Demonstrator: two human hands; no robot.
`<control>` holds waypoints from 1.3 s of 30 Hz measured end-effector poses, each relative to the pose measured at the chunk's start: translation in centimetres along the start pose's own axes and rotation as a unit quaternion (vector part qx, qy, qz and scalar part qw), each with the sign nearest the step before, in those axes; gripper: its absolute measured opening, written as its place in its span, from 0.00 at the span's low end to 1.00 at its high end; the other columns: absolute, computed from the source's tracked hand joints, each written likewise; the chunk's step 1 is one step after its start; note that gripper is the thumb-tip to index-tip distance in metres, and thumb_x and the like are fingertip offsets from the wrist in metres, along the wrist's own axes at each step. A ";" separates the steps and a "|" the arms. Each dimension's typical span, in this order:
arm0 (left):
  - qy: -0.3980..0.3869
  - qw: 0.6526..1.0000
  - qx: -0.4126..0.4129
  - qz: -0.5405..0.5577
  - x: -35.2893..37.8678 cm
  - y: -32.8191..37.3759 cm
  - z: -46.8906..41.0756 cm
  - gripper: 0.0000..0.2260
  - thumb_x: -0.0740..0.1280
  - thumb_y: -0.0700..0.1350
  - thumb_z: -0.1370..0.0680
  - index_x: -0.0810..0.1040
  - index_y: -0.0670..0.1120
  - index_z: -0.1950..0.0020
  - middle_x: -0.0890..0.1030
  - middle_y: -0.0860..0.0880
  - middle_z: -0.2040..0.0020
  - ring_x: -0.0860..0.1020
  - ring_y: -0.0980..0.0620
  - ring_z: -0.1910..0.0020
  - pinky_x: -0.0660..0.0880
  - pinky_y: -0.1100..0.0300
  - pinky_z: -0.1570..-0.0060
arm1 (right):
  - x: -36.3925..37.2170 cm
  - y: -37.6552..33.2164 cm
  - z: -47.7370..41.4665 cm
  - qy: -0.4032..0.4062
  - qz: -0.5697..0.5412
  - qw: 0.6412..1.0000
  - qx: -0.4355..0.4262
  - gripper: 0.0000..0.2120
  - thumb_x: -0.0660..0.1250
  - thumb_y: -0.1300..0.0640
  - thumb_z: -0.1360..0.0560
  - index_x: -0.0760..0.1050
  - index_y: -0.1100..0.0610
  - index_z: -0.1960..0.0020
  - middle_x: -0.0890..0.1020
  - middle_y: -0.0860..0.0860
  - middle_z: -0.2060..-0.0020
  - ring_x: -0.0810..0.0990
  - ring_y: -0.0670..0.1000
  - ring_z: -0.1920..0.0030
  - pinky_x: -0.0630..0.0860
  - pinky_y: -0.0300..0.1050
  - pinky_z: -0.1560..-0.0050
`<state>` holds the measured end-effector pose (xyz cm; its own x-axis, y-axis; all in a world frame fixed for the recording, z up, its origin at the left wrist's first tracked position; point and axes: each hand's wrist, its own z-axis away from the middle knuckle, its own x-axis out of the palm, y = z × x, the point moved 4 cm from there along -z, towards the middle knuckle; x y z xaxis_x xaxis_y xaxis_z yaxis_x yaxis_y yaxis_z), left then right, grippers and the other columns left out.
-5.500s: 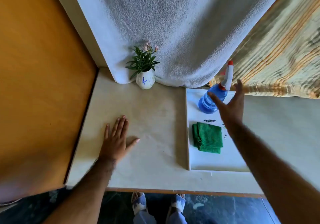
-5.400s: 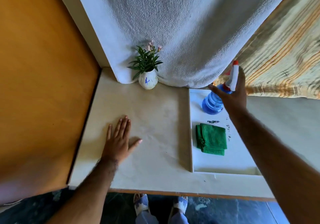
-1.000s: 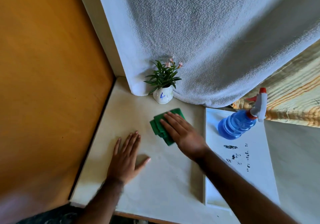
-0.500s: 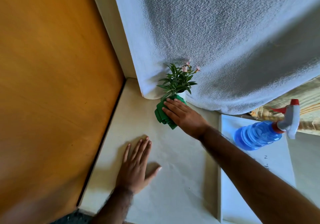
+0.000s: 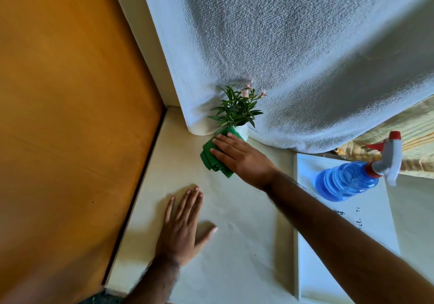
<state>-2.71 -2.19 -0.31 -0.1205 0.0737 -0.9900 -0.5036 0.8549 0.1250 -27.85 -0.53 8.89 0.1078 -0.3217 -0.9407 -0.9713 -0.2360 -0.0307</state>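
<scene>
A folded green cloth (image 5: 210,160) lies on the cream table top (image 5: 237,252), right against the small white vase (image 5: 242,132) holding a green plant with pink flowers. My right hand (image 5: 242,159) presses flat on the cloth with straight fingers, fingertips near the base of the vase. My left hand (image 5: 183,231) rests flat on the table nearer to me, fingers spread, holding nothing. A blue spray bottle (image 5: 347,181) with a white and red trigger head stands on the white board (image 5: 333,278) at the right.
A white textured towel (image 5: 281,52) hangs behind the vase. An orange wall panel (image 5: 65,115) bounds the table on the left. Small dark specks mark the white board near the bottle. A striped fabric (image 5: 413,125) shows at the far right.
Five seconds ago my right hand reached for the spray bottle while the cloth lay on the board. Over the last second it slid the cloth up the table against the vase. My left hand stayed flat.
</scene>
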 end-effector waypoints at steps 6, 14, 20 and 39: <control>-0.001 1.000 0.003 -0.003 0.0 0.0 -0.1 0.44 0.60 0.72 0.21 0.58 0.44 0.15 0.59 0.46 0.14 0.58 0.47 0.15 0.60 0.36 0.20 | 1.5 0.5 0.6 -0.069 -0.065 0.994 0.050 0.24 0.51 0.67 0.23 0.79 0.68 0.34 0.80 0.66 0.35 0.79 0.68 0.35 0.69 0.65 0.32; -0.003 1.000 0.005 0.004 0.0 -0.1 -0.1 0.44 0.60 0.71 0.21 0.58 0.44 0.15 0.58 0.46 0.13 0.58 0.47 0.15 0.59 0.37 0.20 | 1.4 -1.3 1.2 -0.071 -0.097 0.989 0.089 0.30 0.48 0.69 0.26 0.76 0.65 0.29 0.76 0.64 0.29 0.73 0.65 0.27 0.64 0.59 0.24; -0.003 1.000 0.004 0.006 0.1 -0.1 0.0 0.43 0.59 0.72 0.20 0.57 0.45 0.14 0.58 0.46 0.13 0.58 0.47 0.15 0.60 0.36 0.20 | -0.6 1.2 1.2 -0.011 -0.070 0.992 0.104 0.29 0.53 0.72 0.27 0.75 0.64 0.28 0.73 0.63 0.27 0.69 0.63 0.25 0.55 0.51 0.19; -0.014 1.000 0.001 0.001 0.1 -0.1 -0.1 0.43 0.57 0.72 0.20 0.57 0.45 0.14 0.57 0.46 0.13 0.56 0.47 0.15 0.61 0.35 0.20 | 0.3 0.5 1.0 0.023 -0.094 0.993 0.072 0.29 0.63 0.77 0.28 0.74 0.67 0.28 0.75 0.64 0.29 0.70 0.65 0.25 0.54 0.51 0.19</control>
<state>-2.78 -2.32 -0.39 -0.0969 0.0905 -0.9912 -0.5023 0.8553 0.1272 -28.47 0.14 8.27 0.2963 -0.3259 -0.8978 -0.9530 -0.1628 -0.2554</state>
